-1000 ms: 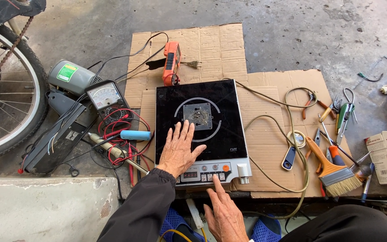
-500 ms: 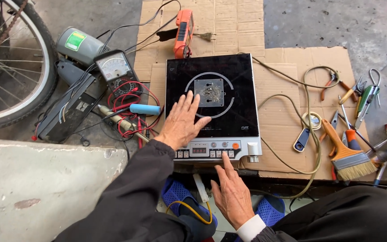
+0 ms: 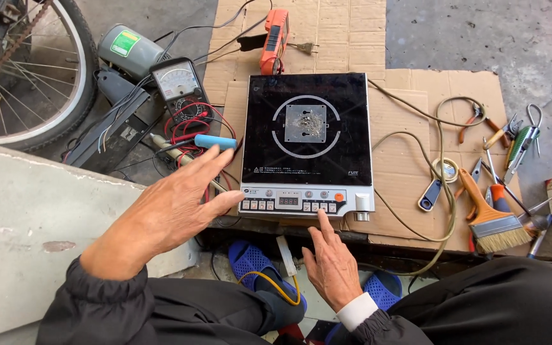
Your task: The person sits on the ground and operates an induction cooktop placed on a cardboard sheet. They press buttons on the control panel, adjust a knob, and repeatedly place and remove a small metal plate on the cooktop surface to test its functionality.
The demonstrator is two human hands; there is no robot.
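Where blue slippers [image 3: 253, 262] show nearest, right hand [image 3: 332, 265] lifted, gripping nothing, index fingertip on button row of induction cooker [image 3: 306, 144] at cardboard's [image 3: 410, 128] near edge. Left hand [image 3: 174, 207] open, flat, just beside cooker's left front corner. Beyond: analog multimeter [image 3: 179, 86], orange meter [image 3: 275, 39] toward far edge.

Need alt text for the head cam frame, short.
Seen from above, a person's right hand presses a fingertip on the control panel of a black induction cooker lying on cardboard, while the left hand hovers open beside it. Meters, wires and hand tools lie around.
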